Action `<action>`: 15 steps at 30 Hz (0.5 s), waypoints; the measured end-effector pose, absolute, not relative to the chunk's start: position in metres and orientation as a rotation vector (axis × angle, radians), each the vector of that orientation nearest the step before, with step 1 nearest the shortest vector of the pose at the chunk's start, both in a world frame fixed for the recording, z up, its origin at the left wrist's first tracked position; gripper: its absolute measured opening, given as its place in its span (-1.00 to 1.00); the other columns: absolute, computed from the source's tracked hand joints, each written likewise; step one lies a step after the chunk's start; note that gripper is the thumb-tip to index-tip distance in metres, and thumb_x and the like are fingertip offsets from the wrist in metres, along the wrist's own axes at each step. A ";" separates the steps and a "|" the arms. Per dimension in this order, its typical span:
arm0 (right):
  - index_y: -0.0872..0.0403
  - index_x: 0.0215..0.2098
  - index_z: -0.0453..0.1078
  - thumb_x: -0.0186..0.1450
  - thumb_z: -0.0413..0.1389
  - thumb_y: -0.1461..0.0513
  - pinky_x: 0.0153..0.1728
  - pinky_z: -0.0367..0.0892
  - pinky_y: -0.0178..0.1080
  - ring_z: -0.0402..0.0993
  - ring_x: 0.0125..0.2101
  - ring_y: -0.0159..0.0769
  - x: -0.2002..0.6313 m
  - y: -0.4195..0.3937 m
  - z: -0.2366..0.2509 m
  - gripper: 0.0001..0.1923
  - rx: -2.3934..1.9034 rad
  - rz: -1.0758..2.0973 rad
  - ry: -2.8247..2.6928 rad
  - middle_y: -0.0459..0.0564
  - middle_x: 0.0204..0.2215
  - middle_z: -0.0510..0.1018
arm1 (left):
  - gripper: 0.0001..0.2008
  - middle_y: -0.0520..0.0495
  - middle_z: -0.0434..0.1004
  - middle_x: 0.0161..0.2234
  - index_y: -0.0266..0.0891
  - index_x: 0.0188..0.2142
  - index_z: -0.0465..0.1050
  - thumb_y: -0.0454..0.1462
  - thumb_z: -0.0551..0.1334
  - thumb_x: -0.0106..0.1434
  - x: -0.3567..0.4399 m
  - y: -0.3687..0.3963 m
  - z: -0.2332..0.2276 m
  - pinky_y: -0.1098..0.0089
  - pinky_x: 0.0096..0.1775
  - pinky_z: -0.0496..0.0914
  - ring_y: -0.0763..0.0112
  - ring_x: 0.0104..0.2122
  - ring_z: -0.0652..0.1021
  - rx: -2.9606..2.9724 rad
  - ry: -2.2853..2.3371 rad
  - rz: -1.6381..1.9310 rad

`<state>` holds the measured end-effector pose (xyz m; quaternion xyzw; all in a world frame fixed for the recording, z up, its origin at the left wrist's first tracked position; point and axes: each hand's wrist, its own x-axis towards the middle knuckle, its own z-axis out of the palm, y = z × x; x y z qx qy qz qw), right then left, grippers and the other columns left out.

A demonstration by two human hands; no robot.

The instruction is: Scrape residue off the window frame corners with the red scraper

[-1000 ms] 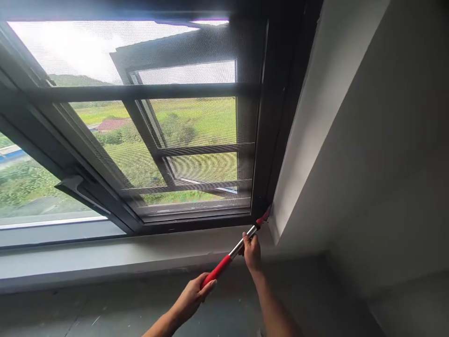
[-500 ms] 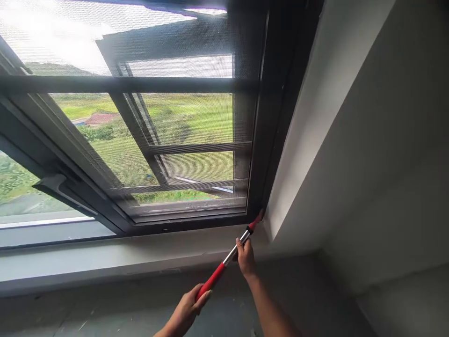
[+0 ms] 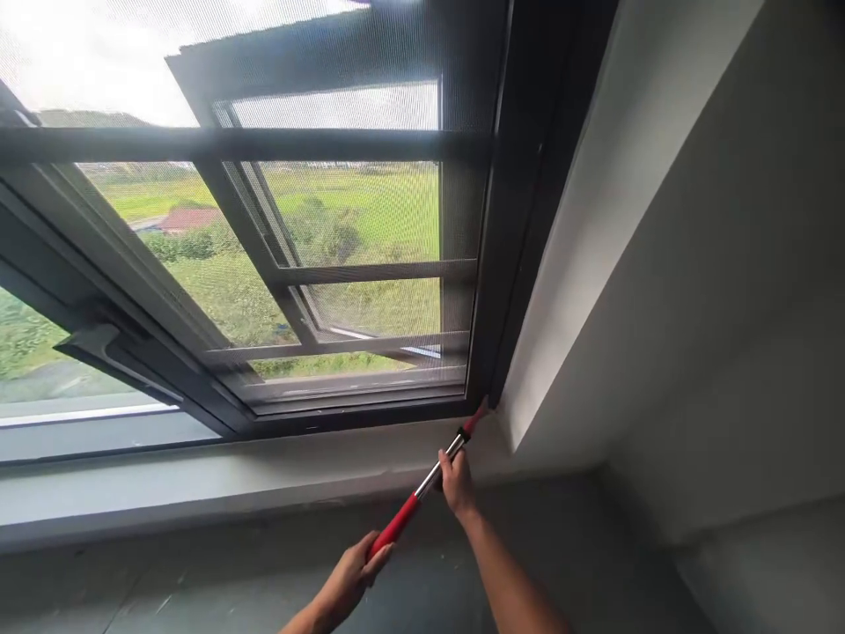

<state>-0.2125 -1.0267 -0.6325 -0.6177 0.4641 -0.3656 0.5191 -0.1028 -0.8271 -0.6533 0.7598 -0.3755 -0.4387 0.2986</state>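
I hold a long tool (image 3: 422,490) with a red grip, a bare metal shaft and a red tip. My left hand (image 3: 355,571) grips the red end near me. Farther up, my right hand (image 3: 455,480) is closed round the metal shaft. The red tip (image 3: 476,414) touches the bottom right corner of the dark window frame (image 3: 492,264), where frame, sill and side wall meet.
A mesh screen (image 3: 370,220) covers the right window pane, with an open sash seen through it. A dark handle (image 3: 99,348) sticks out at the left. The grey sill (image 3: 198,480) runs below the frame. The white reveal (image 3: 594,220) and grey wall (image 3: 726,308) rise on the right.
Both hands and the tool have shifted slightly left and down in view, with the tip still at the frame's corner. The camera has tilted, so the window sits lower.
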 end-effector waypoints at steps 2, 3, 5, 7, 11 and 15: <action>0.02 -0.54 0.14 0.06 0.03 -0.02 -0.58 0.17 -0.29 0.27 -0.62 -0.34 -0.209 -1.025 -0.632 -0.70 -1.473 -0.838 1.091 -0.15 -0.68 0.32 | -0.43 0.15 0.06 -0.61 -0.18 -0.43 0.18 0.27 -0.08 0.04 -0.098 -0.823 -0.656 0.50 -0.52 0.12 0.52 -0.58 0.19 2.038 -0.972 -1.174; 0.02 -0.54 0.16 0.07 0.04 -0.03 -0.62 0.16 -0.30 0.26 -0.66 -0.36 -0.207 -1.024 -0.632 -0.69 -1.463 -0.817 1.082 -0.16 -0.69 0.32 | -0.43 0.15 0.06 -0.61 -0.18 -0.42 0.18 0.27 -0.08 0.04 -0.096 -0.822 -0.655 0.50 -0.52 0.12 0.52 -0.58 0.19 2.040 -0.974 -1.174; 0.02 -0.52 0.17 0.10 0.02 -0.04 -0.68 0.12 -0.31 0.22 -0.73 -0.38 -0.204 -1.022 -0.632 -0.69 -1.437 -0.786 1.078 -0.19 -0.71 0.32 | -0.44 0.15 0.08 -0.60 -0.19 -0.40 0.20 0.25 -0.06 0.06 -0.090 -0.819 -0.652 0.49 -0.51 0.12 0.52 -0.58 0.20 2.027 -1.009 -1.166; 0.02 -0.50 0.18 0.12 0.00 -0.05 -0.71 0.09 -0.32 0.21 -0.75 -0.38 -0.202 -1.019 -0.632 -0.69 -1.416 -0.780 1.090 -0.19 -0.73 0.31 | -0.46 0.14 0.10 -0.59 -0.19 -0.39 0.21 0.24 -0.05 0.08 -0.085 -0.818 -0.646 0.49 -0.50 0.13 0.52 -0.57 0.22 2.008 -1.038 -1.172; 0.00 -0.53 0.18 0.07 0.06 -0.04 -0.72 0.11 -0.32 0.27 -0.72 -0.34 -0.204 -1.017 -0.632 -0.70 -1.354 -0.826 1.166 -0.18 -0.75 0.30 | -0.46 0.13 0.12 -0.59 -0.19 -0.42 0.21 0.24 -0.06 0.08 -0.083 -0.820 -0.640 0.50 -0.49 0.13 0.51 -0.56 0.22 2.027 -1.061 -1.183; 0.00 -0.52 0.14 0.09 0.01 -0.04 -0.76 0.12 -0.31 0.24 -0.77 -0.37 -0.210 -1.023 -0.628 -0.70 -1.328 -0.794 1.187 -0.20 -0.73 0.29 | -0.50 0.12 0.16 -0.56 -0.20 -0.38 0.25 0.18 -0.04 0.13 -0.087 -0.828 -0.640 0.49 -0.47 0.12 0.50 -0.54 0.25 2.036 -1.123 -1.128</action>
